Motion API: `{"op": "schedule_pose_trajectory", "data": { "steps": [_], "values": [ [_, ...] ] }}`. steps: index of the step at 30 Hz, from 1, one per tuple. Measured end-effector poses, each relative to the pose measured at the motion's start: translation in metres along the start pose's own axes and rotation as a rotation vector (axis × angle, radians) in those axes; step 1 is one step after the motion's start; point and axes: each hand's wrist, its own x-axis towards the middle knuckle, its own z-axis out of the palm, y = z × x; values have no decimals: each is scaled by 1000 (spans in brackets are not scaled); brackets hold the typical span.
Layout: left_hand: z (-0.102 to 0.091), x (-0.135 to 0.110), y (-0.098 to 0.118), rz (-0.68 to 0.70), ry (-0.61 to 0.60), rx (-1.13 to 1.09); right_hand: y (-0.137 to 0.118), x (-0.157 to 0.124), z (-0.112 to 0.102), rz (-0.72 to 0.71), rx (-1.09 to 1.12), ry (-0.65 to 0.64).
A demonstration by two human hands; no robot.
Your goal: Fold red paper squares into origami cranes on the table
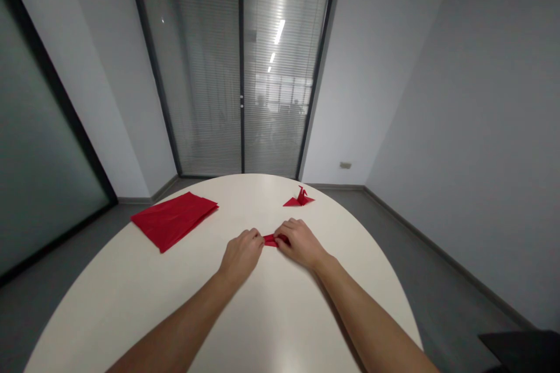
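Note:
A small folded piece of red paper [272, 240] lies on the white table [131, 291] between my two hands. My left hand [242, 254] has its fingers curled and pinches the paper's left end. My right hand [299, 242] is curled over the paper's right end and covers most of it. Both hands rest on the tabletop, almost touching each other.
A stack of flat red paper sheets [174, 219] lies at the left of the table. A finished red paper crane [300, 198] stands beyond my right hand near the far edge. Glass doors with blinds [240, 70] close the room behind the table.

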Motion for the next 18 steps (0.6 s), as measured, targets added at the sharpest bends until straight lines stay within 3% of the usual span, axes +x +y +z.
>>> {"op": "schedule_pose_trajectory", "data": {
  "steps": [18],
  "values": [
    [4, 1, -6, -4, 69, -47, 6, -4, 6, -7, 137, -41]
  ]
}}
